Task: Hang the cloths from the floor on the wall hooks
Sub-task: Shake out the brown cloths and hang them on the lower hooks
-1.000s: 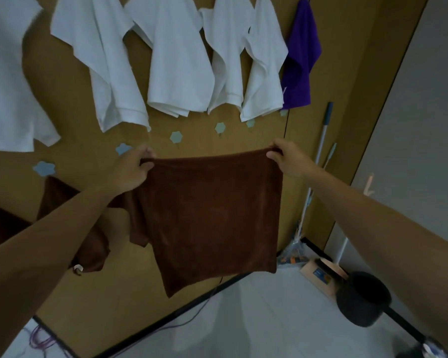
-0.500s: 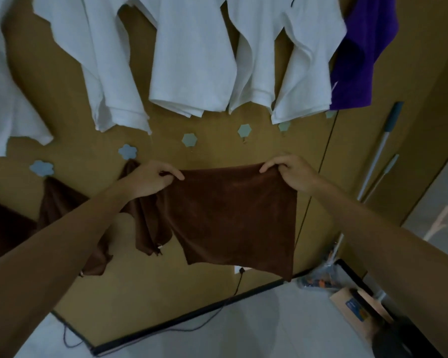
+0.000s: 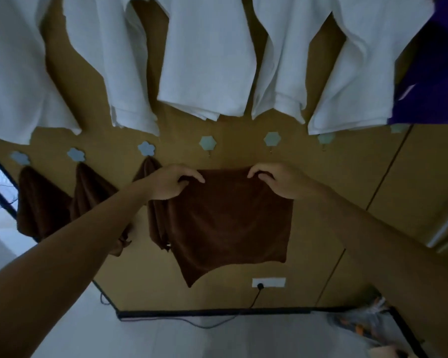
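Both up — left hand (image 3: 175,182) and right hand (image 3: 277,180) pinch the top edge of the cloth (image 3: 230,223), held spread just below a bare hook (image 3: 208,144). Smart play: gather one corner, lift, loop it on — don't let go early.

Brown cloth (image 3: 230,218) was plain and dark, white cloths (image 3: 207,60) were unpatterned at twelve o'clock, purple cloth (image 3: 435,81) at two o'clock, hooks (image 3: 272,139) were pale blue, wall (image 3: 360,164) was mustard yellow.
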Available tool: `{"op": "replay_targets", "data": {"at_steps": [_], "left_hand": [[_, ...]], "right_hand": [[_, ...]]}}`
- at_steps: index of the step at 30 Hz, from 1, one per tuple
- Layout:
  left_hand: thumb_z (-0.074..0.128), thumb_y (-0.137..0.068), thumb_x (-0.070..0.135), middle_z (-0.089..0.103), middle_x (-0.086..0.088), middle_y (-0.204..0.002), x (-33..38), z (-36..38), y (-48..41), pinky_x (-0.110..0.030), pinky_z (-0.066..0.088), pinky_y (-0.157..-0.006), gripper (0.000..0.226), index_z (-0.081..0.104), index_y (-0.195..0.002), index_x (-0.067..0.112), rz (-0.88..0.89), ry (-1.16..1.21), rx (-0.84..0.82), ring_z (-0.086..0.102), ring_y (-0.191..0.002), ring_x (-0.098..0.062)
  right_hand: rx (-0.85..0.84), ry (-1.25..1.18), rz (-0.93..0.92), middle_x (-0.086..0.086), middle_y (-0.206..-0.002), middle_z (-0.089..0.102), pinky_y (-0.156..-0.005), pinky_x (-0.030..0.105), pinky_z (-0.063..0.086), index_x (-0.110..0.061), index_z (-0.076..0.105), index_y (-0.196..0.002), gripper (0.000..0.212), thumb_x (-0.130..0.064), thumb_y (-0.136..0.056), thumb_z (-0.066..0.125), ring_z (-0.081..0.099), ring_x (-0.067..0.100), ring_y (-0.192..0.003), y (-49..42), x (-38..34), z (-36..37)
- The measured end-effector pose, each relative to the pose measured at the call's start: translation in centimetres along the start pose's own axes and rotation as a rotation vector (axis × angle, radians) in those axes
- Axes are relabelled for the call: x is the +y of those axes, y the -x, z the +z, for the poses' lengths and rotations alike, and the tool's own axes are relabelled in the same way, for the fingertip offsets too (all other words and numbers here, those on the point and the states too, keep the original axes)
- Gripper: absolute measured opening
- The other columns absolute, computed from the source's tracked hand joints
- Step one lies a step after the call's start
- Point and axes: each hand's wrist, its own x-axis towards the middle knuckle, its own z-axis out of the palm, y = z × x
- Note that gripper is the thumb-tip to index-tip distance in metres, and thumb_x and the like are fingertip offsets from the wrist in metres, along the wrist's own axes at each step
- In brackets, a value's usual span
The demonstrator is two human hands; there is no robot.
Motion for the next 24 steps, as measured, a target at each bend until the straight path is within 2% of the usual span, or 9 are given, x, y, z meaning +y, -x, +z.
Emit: {"op": "replay_targets", "data": {"at_steps": [3, 5, 7, 10, 13, 15, 17, 20, 24], "left_hand": [[0.046, -0.098, 0.005, 0.05, 0.013, -0.134, -0.6, 0.0, -0.7, -0.016, 0.031, -0.101, 0.042, 0.063, -0.117, 0.038, -0.022, 0.012, 0.012, 0.045, -0.122, -0.005], [0.051, -0.095, 0.007, 0.057, 0.011, -0.127, -1.0, -0.1, -1.2, -0.012, 0.038, -0.093, 0.038, 0.064, -0.107, 0.04, -0.044, 0.073, 0.064, 0.053, -0.115, -0.007], [0.06, -0.093, 0.016, 0.063, 0.008, -0.117, -1.4, 0.0, -1.8, -0.014, 0.043, -0.089, 0.023, 0.068, -0.102, 0.035, -0.076, 0.131, 0.126, 0.058, -0.107, -0.008], [0.069, -0.088, 0.024, 0.062, 0.008, -0.116, -2.3, 0.6, -2.8, -0.02, 0.038, -0.098, 0.014, 0.069, -0.102, 0.024, -0.067, 0.178, 0.181, 0.054, -0.112, -0.008], [0.066, -0.09, 0.014, 0.058, 0.009, -0.113, -3.4, 1.0, -3.8, -0.02, 0.037, -0.097, 0.015, 0.067, -0.102, 0.021, -0.032, 0.157, 0.236, 0.052, -0.112, -0.009], [0.06, -0.093, 0.009, 0.055, 0.01, -0.115, -4.1, 1.0, -4.5, -0.019, 0.037, -0.096, 0.023, 0.066, -0.112, 0.021, 0.003, 0.121, 0.22, 0.049, -0.11, -0.005], [0.053, -0.096, 0.006, 0.056, 0.006, -0.121, -5.0, 1.0, -5.1, -0.017, 0.036, -0.095, 0.031, 0.064, -0.121, 0.02, 0.041, 0.09, 0.206, 0.048, -0.111, -0.006], [0.046, -0.098, 0.001, 0.056, -0.004, -0.128, -6.5, 1.4, -6.2, -0.022, 0.039, -0.097, 0.037, 0.061, -0.128, 0.017, 0.104, 0.006, 0.225, 0.052, -0.116, -0.018], [0.043, -0.098, -0.003, 0.054, -0.01, -0.132, -8.1, 2.1, -7.7, -0.034, 0.044, -0.099, 0.041, 0.057, -0.133, 0.014, 0.155, -0.119, 0.307, 0.052, -0.12, -0.027]], "right_hand": [[0.007, 0.054, -0.013, -0.015, -0.101, 0.05, -0.074, 0.013, 0.037, -0.033, 0.066, -0.114, 0.03, -0.016, -0.102, 0.046, 0.051, -0.002, -0.084, -1.5, 0.5, 0.5], [0.006, 0.08, -0.002, -0.007, -0.098, 0.052, -0.071, 0.02, 0.041, -0.033, 0.067, -0.113, 0.031, -0.014, -0.101, 0.045, 0.053, 0.006, -0.078, -2.8, 0.8, 0.8], [0.002, 0.036, 0.009, -0.01, -0.097, 0.056, -0.063, 0.015, 0.041, -0.028, 0.067, -0.113, 0.036, -0.007, -0.1, 0.041, 0.053, 0.003, -0.07, -4.0, 0.7, 1.3], [0.042, 0.014, -0.01, -0.005, -0.11, 0.053, -0.071, 0.007, 0.036, -0.022, 0.068, -0.112, 0.044, 0.004, -0.097, 0.037, 0.051, 0.005, -0.089, -5.9, 0.3, 2.5], [0.021, -0.027, 0.008, -0.003, -0.118, 0.051, -0.085, 0.013, 0.038, -0.024, 0.065, -0.119, 0.051, 0.008, -0.093, 0.033, 0.049, 0.011, -0.107, -7.4, 0.2, 3.6], [0.038, -0.016, 0.018, 0.0, -0.115, 0.053, -0.091, 0.025, 0.042, -0.025, 0.064, -0.123, 0.05, 0.004, -0.094, 0.035, 0.05, 0.014, -0.106, -8.3, 0.3, 4.5], [0.076, 0.031, -0.007, 0.002, -0.104, 0.052, -0.086, 0.031, 0.046, -0.025, 0.064, -0.125, 0.039, -0.007, -0.097, 0.044, 0.053, 0.017, -0.095, -9.0, 0.4, 5.4], [0.141, 0.089, -0.06, 0.001, -0.096, 0.05, -0.074, 0.024, 0.042, -0.024, 0.065, -0.126, 0.03, -0.019, -0.098, 0.055, 0.052, 0.015, -0.085, -10.2, 1.0, 6.8], [0.377, 0.121, -0.114, 0.006, -0.091, 0.056, -0.072, 0.007, 0.034, -0.014, 0.072, -0.114, 0.027, -0.004, -0.094, 0.056, 0.052, 0.013, -0.079, -11.5, 1.8, 8.0]]}}
